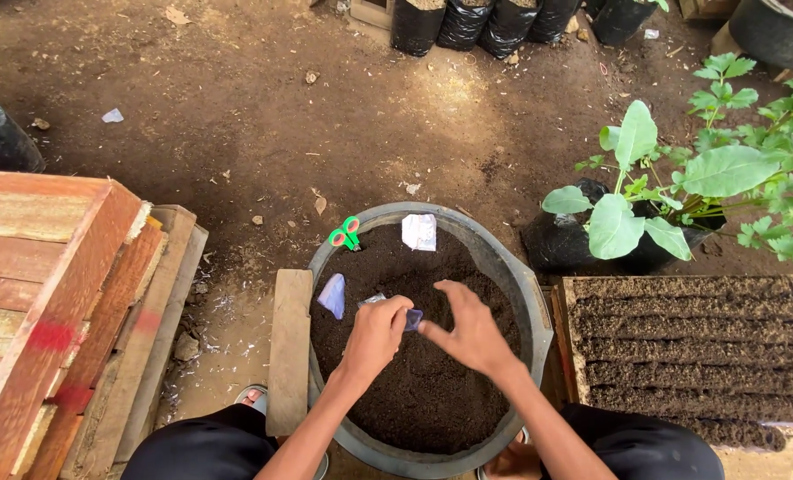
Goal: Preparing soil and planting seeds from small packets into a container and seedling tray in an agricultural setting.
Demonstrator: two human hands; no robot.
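Both hands over round grey tub (503, 267) of dark crumbly soil. Left hand (377, 336) and right hand (473, 333) pinch one small glossy packet (412, 318) between them. Ahead: white packet (419, 232), green scissors (346, 234).

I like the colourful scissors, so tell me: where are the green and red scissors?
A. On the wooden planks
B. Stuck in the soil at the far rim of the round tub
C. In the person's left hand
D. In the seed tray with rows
B: the scissors stand in the dark soil at the far left rim of the tub, away from both hands.
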